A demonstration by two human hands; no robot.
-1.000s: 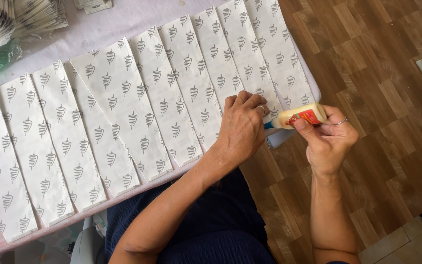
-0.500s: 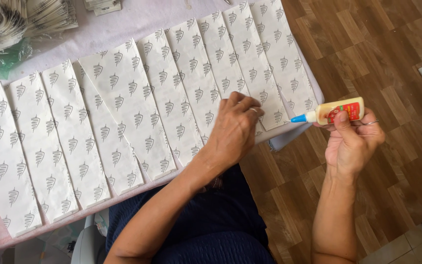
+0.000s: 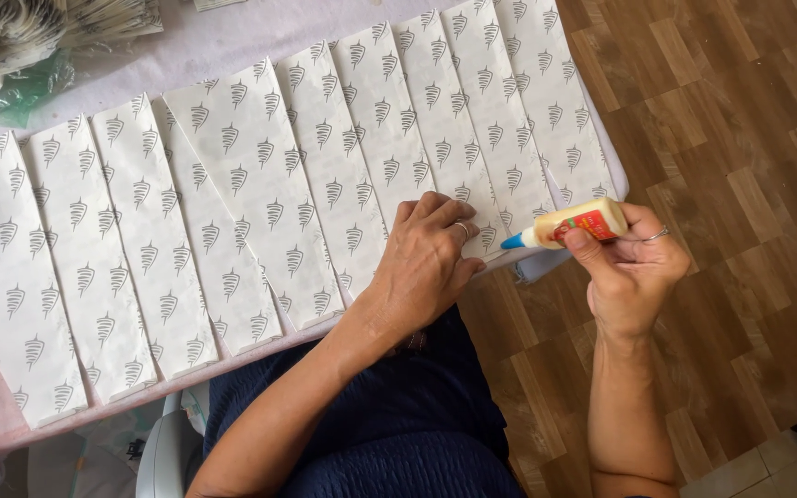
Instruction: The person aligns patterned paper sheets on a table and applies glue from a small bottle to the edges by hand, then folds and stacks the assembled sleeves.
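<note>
Several white paper bags [image 3: 260, 175] with a grey printed pattern lie overlapped in a row across a pale table [image 3: 232, 37]. My left hand [image 3: 426, 263] presses flat on the lower ends of the bags near the table's front edge. My right hand [image 3: 634, 272] holds a small cream glue bottle [image 3: 578, 224] with a red label and blue tip. The tip points left, just off the bottom edge of the rightmost bags, close to my left hand's fingers.
A stack of more printed bags [image 3: 39, 23] and a green plastic wrap [image 3: 20, 92] sit at the table's far left. Brown wood-pattern floor [image 3: 740, 138] lies to the right. My dark blue lap [image 3: 389, 415] is below the table edge.
My right hand has swung the glue bottle away to the right and brought it back toward the bag edge. My left hand stayed pressed on the bags.
</note>
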